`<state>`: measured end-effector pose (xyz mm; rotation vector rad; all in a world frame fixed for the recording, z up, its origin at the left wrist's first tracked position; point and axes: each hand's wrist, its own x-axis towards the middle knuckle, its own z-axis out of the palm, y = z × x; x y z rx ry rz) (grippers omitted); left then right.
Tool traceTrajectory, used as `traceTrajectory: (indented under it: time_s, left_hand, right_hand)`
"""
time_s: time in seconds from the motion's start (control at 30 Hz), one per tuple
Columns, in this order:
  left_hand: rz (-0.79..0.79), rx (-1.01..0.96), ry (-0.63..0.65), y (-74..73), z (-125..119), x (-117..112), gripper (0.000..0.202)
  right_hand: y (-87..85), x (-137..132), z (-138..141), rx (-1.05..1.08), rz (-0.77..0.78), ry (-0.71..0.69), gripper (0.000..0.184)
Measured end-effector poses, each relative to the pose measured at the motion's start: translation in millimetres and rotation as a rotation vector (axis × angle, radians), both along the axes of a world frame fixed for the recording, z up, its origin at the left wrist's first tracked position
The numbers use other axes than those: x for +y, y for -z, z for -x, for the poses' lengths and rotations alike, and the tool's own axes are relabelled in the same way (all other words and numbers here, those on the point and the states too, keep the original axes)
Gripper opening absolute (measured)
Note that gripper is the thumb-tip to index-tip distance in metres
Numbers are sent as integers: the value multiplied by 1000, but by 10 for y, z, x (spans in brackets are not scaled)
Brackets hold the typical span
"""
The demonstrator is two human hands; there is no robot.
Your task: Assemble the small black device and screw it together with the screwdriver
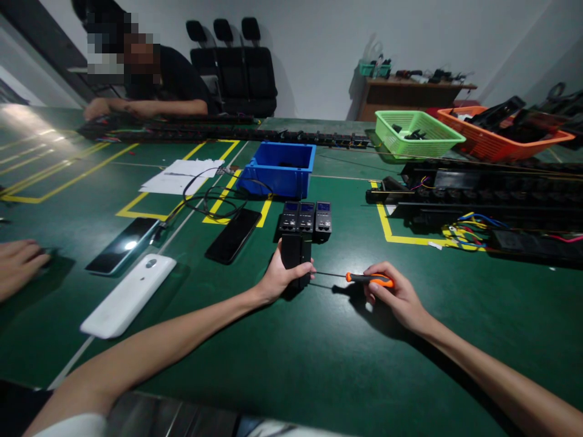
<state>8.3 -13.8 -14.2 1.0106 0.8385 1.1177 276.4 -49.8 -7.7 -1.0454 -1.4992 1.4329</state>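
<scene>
My left hand is closed around a small black box-shaped module standing on the green table. My right hand grips an orange-handled screwdriver. Its thin shaft lies level and points left, with the tip at the module's right side. Just behind the module, three similar black modules with small blue screens stand in a row.
A blue bin, black cable loops, two dark phones and a white device lie on the left. Green and orange baskets and black wired strips stand on the right. Another person's hand rests at left; a person sits at the far side.
</scene>
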Motion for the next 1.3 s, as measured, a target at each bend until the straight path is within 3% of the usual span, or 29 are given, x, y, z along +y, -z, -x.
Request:
traceTrajectory:
  time_s: [0.4,1.3]
  left_hand:
    - [51,-35,32,-59,-5,-17,55]
    - [60,3,30,-32,7,-22,56]
  right_hand:
    - [9,-6,-9,-32,-20,-19,19]
    - [29,11,7,-47,63,54,22]
